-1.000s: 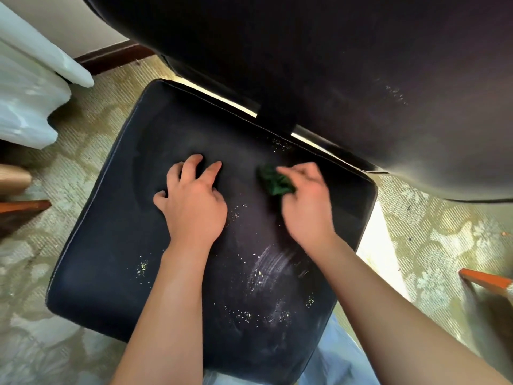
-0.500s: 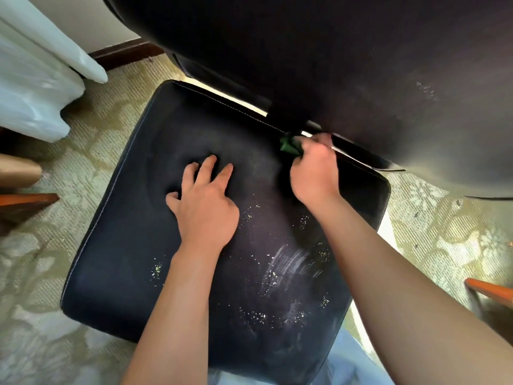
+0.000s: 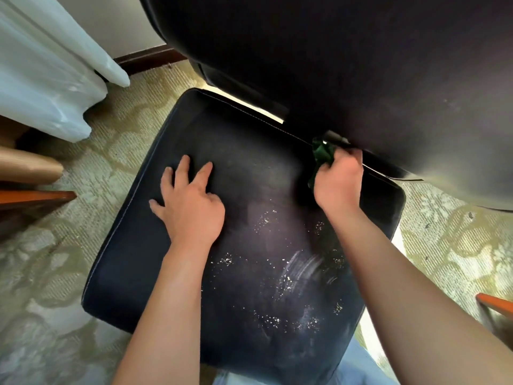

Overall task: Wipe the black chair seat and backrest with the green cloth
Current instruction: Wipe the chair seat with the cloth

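Observation:
The black chair seat fills the middle of the view, with pale crumbs and wipe streaks over its near right part. The black backrest looms across the top. My right hand grips the bunched green cloth at the seat's back edge, right where the seat meets the bottom of the backrest. My left hand lies flat on the seat's middle left, fingers spread, holding nothing.
Patterned beige carpet surrounds the chair. White curtain fabric hangs at the upper left. Wooden furniture pieces jut in at the left edge, and an orange-brown piece at the right edge. A dark baseboard runs behind.
My right hand has carried the green cloth from the middle of the seat back to the gap under the backrest. My left hand has stayed pressed on the seat.

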Demonstrator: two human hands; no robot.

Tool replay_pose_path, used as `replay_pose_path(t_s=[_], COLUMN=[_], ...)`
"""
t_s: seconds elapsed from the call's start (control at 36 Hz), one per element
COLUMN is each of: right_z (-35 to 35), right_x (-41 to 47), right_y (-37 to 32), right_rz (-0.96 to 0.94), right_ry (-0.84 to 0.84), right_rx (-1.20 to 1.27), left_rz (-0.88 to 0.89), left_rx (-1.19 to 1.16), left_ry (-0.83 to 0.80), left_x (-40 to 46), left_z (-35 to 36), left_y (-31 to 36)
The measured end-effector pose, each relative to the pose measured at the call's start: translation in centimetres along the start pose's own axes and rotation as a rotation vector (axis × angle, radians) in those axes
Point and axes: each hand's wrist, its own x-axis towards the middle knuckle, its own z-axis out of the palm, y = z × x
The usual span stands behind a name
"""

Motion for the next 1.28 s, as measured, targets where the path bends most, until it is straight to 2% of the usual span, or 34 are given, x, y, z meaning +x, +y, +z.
replay_pose_path(t_s=[0.14, 0.33, 0.47, 0.56, 0.61, 0.75, 0.86, 0.92, 1.08, 1.28], right_z=[1.3, 2.3, 3.7, 3.7, 3.2, 3.0, 4.6, 5.2, 6.6, 7.5], right_x=[0.7, 1.1, -2.3, -4.1, -4.4, -1.7, -0.2, -0.1, 1.3, 1.0], right_y=[-1.2, -2.3, -4.4, -4.0, -3.3, -3.3, -4.5, -4.8, -6.5, -9.2], right_rz=[-0.013, -0.209, -0.483, -0.475, -0.406, -0.228, -0.132, -0.143, -0.201, -0.412], right_ry=[-0.067, -0.223, -0.477, -0.555, -0.516, -0.135, -0.055, -0.047, -0.081, -0.276], right_rx=[-0.064, -0.123, -0.157, -0.145, -0.064, 0.061, 0.039, 0.027, -0.057, -0.116], left_rz=[0.013, 0.003, -0.006, 0.010, 0.029, 0.080, -0.054, -0.095, -0.037, -0.015], left_rx=[-0.024, -0.015, -0.046, -0.041, -0.014, 0.031, 0.023, -0.009, -0.057, -0.070], left_ry=[-0.023, -0.045, -0.048, -0.039, -0.049, -0.037, 0.060, 0.058, 0.006, -0.031], left_x=[0.2, 0.3, 0.6, 0.6, 0.6, 0.7, 0.6, 0.9, 1.4, 1.6], left_z=[-0.1, -0.1, -0.3, -0.7, -0.8, -0.7, -1.0, -1.3, -1.6, -1.5], left_y=[-0.2, -0.1, 0.2, 0.3, 0.2, -0.1, -1.1, -2.0, -3.0, -3.5])
